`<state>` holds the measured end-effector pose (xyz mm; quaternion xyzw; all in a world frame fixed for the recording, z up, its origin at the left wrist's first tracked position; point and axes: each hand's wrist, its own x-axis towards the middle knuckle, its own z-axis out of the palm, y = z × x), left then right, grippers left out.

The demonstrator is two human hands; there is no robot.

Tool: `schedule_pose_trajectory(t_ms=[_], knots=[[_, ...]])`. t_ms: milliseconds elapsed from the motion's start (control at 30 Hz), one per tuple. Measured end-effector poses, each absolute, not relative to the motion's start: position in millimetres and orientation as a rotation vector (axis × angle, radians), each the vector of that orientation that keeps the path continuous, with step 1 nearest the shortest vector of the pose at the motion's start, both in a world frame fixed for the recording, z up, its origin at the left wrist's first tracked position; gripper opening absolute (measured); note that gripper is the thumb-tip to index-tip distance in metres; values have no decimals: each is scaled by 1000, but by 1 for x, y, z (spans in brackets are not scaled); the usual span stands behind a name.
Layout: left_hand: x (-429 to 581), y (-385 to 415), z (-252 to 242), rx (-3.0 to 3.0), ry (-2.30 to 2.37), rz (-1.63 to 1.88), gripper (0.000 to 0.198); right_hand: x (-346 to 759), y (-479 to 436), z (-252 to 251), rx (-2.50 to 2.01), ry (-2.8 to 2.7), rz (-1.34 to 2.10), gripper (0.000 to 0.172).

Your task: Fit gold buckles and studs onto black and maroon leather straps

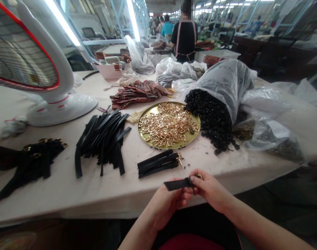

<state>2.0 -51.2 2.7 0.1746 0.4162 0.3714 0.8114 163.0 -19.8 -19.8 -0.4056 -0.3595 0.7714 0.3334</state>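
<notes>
My left hand [169, 201] and my right hand [209, 189] are together just below the table's front edge, both closed on one short black strap [177, 184]. A small gold buckle [199, 176] shows at the strap's right end, under my right fingers. Just beyond, on the table, lies a small stack of black straps with gold buckles [158, 162]. A round gold tray [144, 133] behind it is heaped with gold buckles. A pile of long black straps [103, 139] lies to the left.
A white and red desk fan [41, 69] stands at the far left. A plastic bag spilling small black parts [216, 118] lies right of the tray. Brown straps [137, 93], more bags, and black buckled pieces [33, 156] lie around. A person in an apron [186, 36] stands behind.
</notes>
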Motion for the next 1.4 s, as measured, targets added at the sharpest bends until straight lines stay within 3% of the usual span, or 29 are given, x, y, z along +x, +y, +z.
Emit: schedule_pose_trajectory(t_ms=[300, 533, 767, 1000, 1100, 1400], knots=[[12, -61, 3, 386, 837, 922, 12, 155, -33, -21, -1105, -896, 1876, 26], [13, -64, -3, 632, 972, 925, 20, 147, -53, 2, -1039, -984, 1937, 22], [5, -66, 11, 767, 1166, 968, 26, 150, -38, 0, -1147, -846, 1775, 28], [13, -73, -2, 337, 956, 998, 13, 142, -47, -6, -1286, -1128, 1542, 31], [10, -74, 1, 421, 933, 1020, 13, 146, -48, -6, -1303, -1229, 1538, 29], [-11, -58, 5, 871, 1180, 737, 29, 163, -39, 1, -1192, -1548, 1671, 14]])
